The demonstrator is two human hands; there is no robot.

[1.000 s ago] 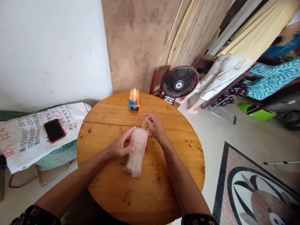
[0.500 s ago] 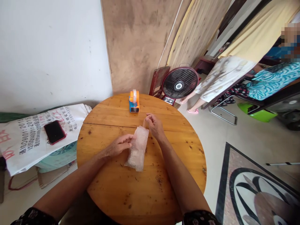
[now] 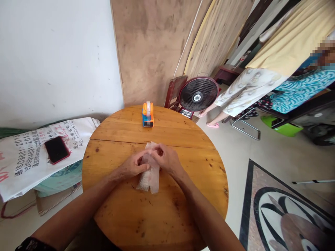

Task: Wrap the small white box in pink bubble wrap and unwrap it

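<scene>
A bubble-wrap packet (image 3: 149, 177) lies on the round wooden table (image 3: 157, 226) in front of me. My left hand (image 3: 134, 164) curls round its left side, thumb on top and fingers near the upper end. My right hand (image 3: 166, 158) bends over the upper right part with its fingertips pinched together beside the left fingers. A strip of clear tape ran from those fingertips in the earlier view; my fingers now mostly hide it. Farther back on the table stands an orange and blue tape dispenser (image 3: 148, 114) with a roll in it.
A dark phone (image 3: 57, 150) lies on a printed white sack (image 3: 24, 164) left of the table. Behind the table are a fan (image 3: 197, 96) and a wooden chair (image 3: 175, 90). A person in patterned white trousers (image 3: 243, 89) stands at the right, with another person in blue nearby.
My right hand has come down and left from beyond the packet's top corner onto the packet, meeting my left hand. The dispenser has stayed on the table.
</scene>
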